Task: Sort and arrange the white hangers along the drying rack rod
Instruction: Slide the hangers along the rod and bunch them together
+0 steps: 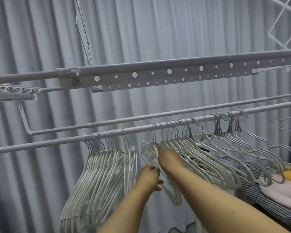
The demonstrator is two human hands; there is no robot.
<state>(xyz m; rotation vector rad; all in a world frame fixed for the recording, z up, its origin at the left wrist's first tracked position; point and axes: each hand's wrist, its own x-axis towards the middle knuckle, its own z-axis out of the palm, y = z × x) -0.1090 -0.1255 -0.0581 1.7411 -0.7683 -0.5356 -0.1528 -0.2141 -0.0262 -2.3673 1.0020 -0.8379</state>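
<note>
Between both hands, left hand (pixel 149 178) and right hand (pixel 168 157), hang white hangers (pixel 149 152).

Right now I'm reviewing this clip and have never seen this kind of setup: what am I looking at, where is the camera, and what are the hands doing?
No machine here: a person wears a camera on the head, looking forward and down at two bare arms. The rod of a drying rack crosses the picture in front of a grey curtain. White hangers hang in two bunches: a tidy left bunch and a looser right bunch. Between them, the left hand pinches a few hangers low down; the right hand reaches into them near the top, its fingers mostly hidden. Folded laundry lies at lower right.
</note>
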